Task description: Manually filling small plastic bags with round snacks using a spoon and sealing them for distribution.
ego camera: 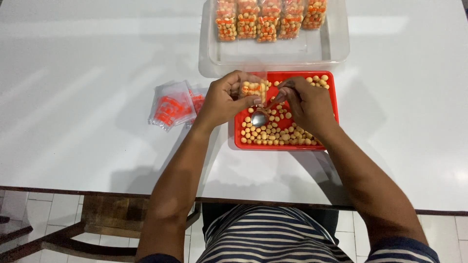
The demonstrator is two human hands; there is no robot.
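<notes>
Left hand (225, 100): fingers clamped on one small clear pouch (254, 89), part-filled.
Right hand (306, 103): fingers pinching one metal spoon (261, 117).
Centre: one red tray (237, 138), round tan balls (273, 134).
Top: perhaps five filled packs (267, 20), clear tub (339, 46).

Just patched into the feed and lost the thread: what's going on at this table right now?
A person seated at a white table is working over a red tray of small round yellow snacks. The left hand holds a small clear bag, partly filled, over the tray. The right hand holds a metal spoon with its bowl down among the snacks. Five filled bags stand in a clear container behind the tray; empty bags lie to the left.
</notes>
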